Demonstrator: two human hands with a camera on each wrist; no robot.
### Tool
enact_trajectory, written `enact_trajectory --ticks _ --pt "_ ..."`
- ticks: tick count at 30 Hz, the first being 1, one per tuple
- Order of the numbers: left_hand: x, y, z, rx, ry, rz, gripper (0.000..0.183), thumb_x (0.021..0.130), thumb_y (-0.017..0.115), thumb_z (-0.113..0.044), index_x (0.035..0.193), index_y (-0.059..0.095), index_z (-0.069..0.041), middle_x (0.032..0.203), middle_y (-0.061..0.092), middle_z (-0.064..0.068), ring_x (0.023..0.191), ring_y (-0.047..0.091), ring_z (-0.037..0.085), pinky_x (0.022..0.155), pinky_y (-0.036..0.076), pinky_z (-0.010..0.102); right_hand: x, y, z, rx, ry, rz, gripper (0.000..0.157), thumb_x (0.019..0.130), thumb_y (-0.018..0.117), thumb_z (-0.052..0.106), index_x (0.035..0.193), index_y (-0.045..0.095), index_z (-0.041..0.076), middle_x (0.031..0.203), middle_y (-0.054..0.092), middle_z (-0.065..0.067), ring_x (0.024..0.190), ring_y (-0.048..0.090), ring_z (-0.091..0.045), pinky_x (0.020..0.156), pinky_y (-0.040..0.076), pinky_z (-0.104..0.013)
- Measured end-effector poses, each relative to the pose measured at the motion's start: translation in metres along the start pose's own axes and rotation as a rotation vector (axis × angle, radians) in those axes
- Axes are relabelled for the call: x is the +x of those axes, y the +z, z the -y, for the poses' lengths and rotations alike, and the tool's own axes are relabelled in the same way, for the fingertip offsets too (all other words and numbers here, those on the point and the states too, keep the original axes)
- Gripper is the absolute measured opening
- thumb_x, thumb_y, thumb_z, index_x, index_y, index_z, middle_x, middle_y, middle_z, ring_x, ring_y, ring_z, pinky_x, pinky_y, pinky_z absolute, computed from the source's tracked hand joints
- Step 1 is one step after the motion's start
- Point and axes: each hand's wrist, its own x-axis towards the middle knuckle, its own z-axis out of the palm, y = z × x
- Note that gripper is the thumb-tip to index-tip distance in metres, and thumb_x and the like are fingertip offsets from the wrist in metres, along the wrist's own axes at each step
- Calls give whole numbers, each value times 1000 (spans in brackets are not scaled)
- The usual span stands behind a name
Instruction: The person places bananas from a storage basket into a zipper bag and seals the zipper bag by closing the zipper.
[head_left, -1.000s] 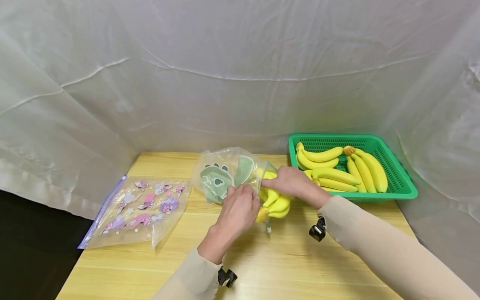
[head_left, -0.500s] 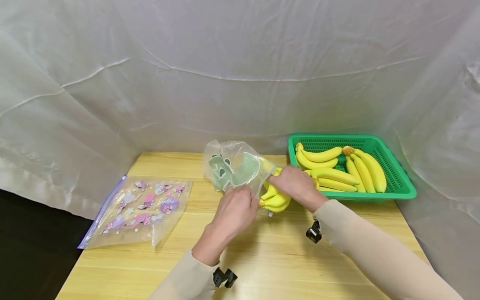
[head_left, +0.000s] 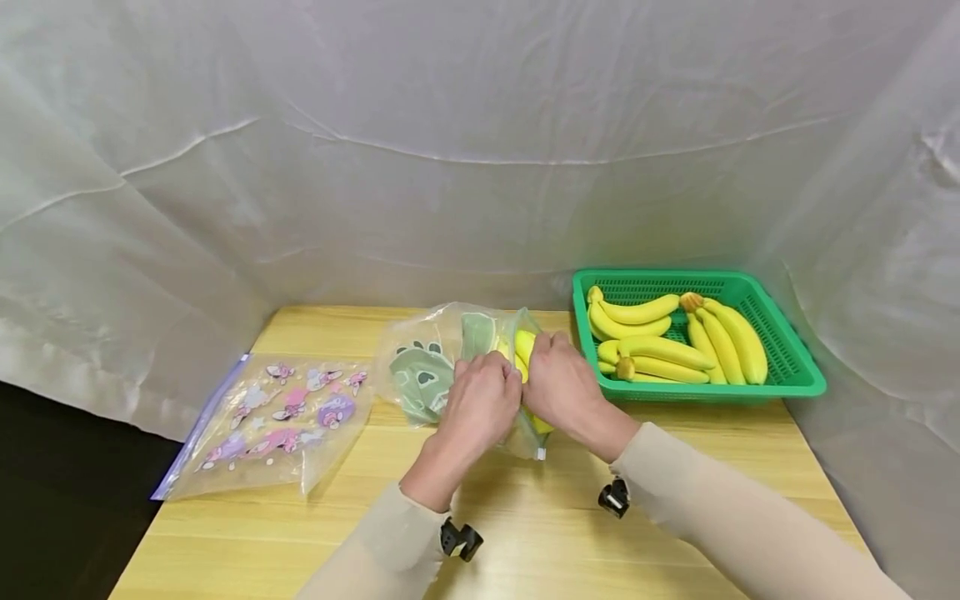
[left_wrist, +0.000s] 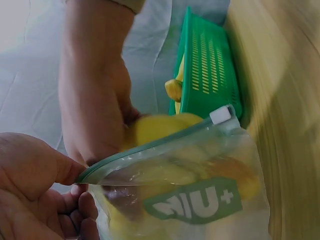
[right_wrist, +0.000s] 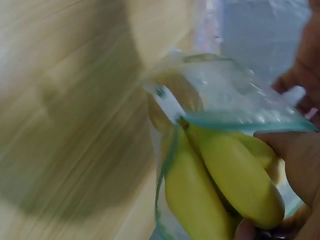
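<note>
Fingers (head_left: 491, 375) pinch bag (head_left: 427, 367) rim beside bananas (head_left: 525, 346).

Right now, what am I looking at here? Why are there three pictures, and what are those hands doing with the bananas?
These are a person's two bare hands, filmed by three small cameras. The big picture comes from a camera on the person's head; the other two come from cameras strapped to each wrist, so they look very close and blurry. On the wooden table stands a green basket with bananas in it, and a flat bag with pink cartoon pictures lies on the left. The left hand pinches the rim of a clear zip bag. The right hand holds a bunch of bananas at the bag's mouth, partly inside it.
</note>
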Motion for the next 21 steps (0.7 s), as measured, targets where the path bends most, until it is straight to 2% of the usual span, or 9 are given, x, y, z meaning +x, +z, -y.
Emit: enact_trajectory --ticks 3,6,9,12,17,21 --pt "-1 0 1 17 3 3 20 104 58 -17 86 61 -9 81 58 4 83 55 28 84 40 41 0 12 2 -75 -30 -65 37 88 76 22 95 56 -8 81 53 -17 62 55 -29 51 53 -44" --pt "-1 2 4 71 -44 -3 20 103 59 -19 86 60 -10 85 57 6 87 52 31 72 44 41 2 21 6 -116 -7 -42 38 89 75 24 97 55 -7 82 51 -16 61 54 -28 49 51 -42" --pt "0 5 10 121 -100 1 20 102 59 -22 86 59 -10 91 56 10 91 48 34 64 46 44 5 28 10 -142 14 17 35 90 69 24 99 53 -5 83 50 -14 60 56 -27 49 51 -41" --pt "2 8 17 126 -129 14 20 102 58 -22 87 60 -9 94 56 13 93 49 36 66 49 48 6 35 15 -155 16 63 31 92 65 21 102 54 -6 84 51 -14 58 57 -26 49 53 -41" --pt "4 12 27 108 -160 33 22 104 55 -21 91 63 -5 99 58 17 100 51 40 70 52 52 7 47 22 -182 22 121 33 94 63 21 107 53 -8 90 53 -17 53 56 -20 48 53 -38" --pt "4 15 38 103 -193 60 23 105 54 -20 91 62 -4 100 59 19 102 52 42 72 53 52 6 57 25 -188 34 123 37 94 64 25 107 53 -8 92 56 -19 52 56 -20 48 54 -38"
